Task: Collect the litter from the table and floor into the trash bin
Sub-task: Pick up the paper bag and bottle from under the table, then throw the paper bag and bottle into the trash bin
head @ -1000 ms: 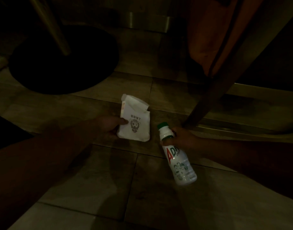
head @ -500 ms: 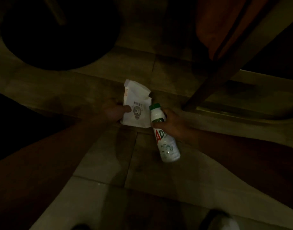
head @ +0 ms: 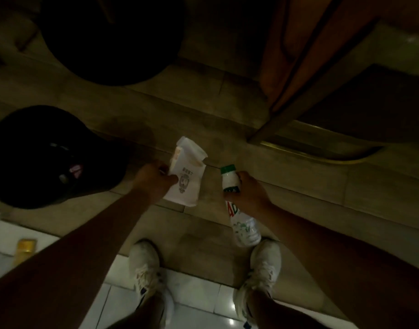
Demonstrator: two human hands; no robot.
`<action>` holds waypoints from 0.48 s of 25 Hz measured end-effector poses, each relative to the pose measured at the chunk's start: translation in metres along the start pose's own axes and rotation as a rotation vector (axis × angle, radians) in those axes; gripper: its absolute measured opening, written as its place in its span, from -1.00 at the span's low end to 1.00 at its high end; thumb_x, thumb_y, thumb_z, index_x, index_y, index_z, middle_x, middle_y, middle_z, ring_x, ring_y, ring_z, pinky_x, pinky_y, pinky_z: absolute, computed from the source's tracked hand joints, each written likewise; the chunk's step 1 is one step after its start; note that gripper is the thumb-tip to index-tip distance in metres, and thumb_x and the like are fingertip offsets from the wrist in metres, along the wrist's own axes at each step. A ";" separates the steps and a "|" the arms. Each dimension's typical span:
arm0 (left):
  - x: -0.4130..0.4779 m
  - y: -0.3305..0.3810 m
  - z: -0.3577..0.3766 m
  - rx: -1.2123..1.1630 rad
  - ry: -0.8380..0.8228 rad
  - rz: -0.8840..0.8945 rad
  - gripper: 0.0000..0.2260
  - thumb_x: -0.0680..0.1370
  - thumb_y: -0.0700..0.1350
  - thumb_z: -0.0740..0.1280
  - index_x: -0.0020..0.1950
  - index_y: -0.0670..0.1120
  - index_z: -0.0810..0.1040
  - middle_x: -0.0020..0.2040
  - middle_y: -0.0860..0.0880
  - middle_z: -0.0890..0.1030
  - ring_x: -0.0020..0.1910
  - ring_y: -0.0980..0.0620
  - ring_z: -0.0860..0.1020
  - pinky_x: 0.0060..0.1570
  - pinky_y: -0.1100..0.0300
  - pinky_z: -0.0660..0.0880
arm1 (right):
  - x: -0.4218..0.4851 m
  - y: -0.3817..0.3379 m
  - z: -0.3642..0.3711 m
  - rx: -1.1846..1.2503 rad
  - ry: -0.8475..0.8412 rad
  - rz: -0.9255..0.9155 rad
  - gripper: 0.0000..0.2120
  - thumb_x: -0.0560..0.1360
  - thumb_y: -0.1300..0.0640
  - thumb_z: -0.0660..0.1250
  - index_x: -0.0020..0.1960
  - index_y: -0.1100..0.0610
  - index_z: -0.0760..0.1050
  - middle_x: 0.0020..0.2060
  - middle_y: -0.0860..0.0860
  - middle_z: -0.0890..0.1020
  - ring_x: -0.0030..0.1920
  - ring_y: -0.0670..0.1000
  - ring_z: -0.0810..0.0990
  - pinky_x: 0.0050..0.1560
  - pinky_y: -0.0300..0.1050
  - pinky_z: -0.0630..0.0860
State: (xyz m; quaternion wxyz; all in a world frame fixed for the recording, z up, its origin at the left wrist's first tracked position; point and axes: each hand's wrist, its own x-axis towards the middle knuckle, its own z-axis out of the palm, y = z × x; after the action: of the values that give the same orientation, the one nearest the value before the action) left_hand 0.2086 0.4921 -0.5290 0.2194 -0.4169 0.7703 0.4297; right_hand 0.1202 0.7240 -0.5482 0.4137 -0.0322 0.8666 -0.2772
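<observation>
My left hand [head: 154, 180] grips a white paper bag [head: 187, 172] with a dark printed logo, held above the floor. In my right hand [head: 250, 192] is a white plastic bottle [head: 239, 210] with a green cap and red lettering, cap pointing away from me. A black trash bin [head: 45, 160] lined with a dark bag stands at the left, close to the paper bag; some litter shows dimly inside it.
A round black table base [head: 113, 39] lies at the top left. A wooden chair leg [head: 286, 91] and an orange seat slant down from the top right. My two white shoes [head: 144, 264] stand on the tiled floor. A yellow object [head: 26, 248] lies at the lower left.
Both hands have lifted the bag and bottle off the floor and drawn them toward me. The view has tilted down, so the bin and my shoes now show.
</observation>
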 end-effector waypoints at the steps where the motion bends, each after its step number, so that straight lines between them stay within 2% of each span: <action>1: -0.021 0.003 -0.008 0.014 0.021 -0.012 -0.70 0.46 -0.11 0.41 0.18 -0.11 0.53 0.06 -0.11 0.62 -0.01 -0.08 0.59 -0.07 0.01 0.60 | -0.016 -0.009 -0.006 0.028 0.001 0.027 -0.42 0.32 -0.04 0.50 0.26 0.01 0.37 0.06 0.04 0.59 0.00 0.09 0.63 0.00 0.06 0.60; 3: -0.058 0.008 -0.020 0.025 0.051 0.003 -0.74 0.44 -0.11 0.42 0.10 -0.10 0.53 -0.02 -0.06 0.61 -0.12 -0.02 0.58 -0.22 0.10 0.59 | -0.047 -0.022 -0.018 0.076 0.002 0.075 -0.40 0.31 -0.07 0.51 0.26 0.00 0.37 0.03 0.01 0.58 -0.05 0.05 0.62 -0.06 0.03 0.61; 6: -0.121 0.024 -0.051 0.028 0.067 -0.001 -0.80 0.43 -0.10 0.41 -0.01 -0.04 0.47 -0.13 0.02 0.56 -0.24 0.09 0.52 -0.40 0.28 0.40 | -0.104 -0.044 -0.045 0.065 -0.013 0.077 -0.42 0.31 -0.07 0.52 0.23 0.00 0.37 -0.03 -0.02 0.58 -0.14 -0.02 0.60 -0.18 -0.09 0.56; 9: -0.192 0.040 -0.082 -0.153 0.074 -0.114 -0.83 0.43 -0.12 0.42 -0.05 -0.04 0.48 -0.17 0.03 0.57 -0.18 0.01 0.57 -0.37 0.23 0.44 | -0.165 -0.066 -0.078 0.068 -0.033 0.087 -0.44 0.32 -0.05 0.53 0.22 0.01 0.37 -0.03 0.00 0.59 -0.14 -0.01 0.62 -0.15 -0.05 0.60; 12: -0.260 0.056 -0.103 -0.305 0.096 -0.192 -0.85 0.43 -0.15 0.41 -0.04 -0.06 0.51 -0.16 -0.01 0.60 -0.14 -0.04 0.59 -0.30 0.15 0.53 | -0.226 -0.087 -0.111 0.168 -0.016 0.136 -0.46 0.32 -0.03 0.53 0.20 0.01 0.38 -0.04 0.01 0.61 -0.12 0.02 0.64 -0.06 0.08 0.65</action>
State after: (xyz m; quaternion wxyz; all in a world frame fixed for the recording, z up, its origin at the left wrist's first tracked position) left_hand 0.3091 0.5385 -0.2658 0.1564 -0.5372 0.6624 0.4982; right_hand 0.1722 0.7653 -0.2899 0.4397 0.0592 0.8372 -0.3197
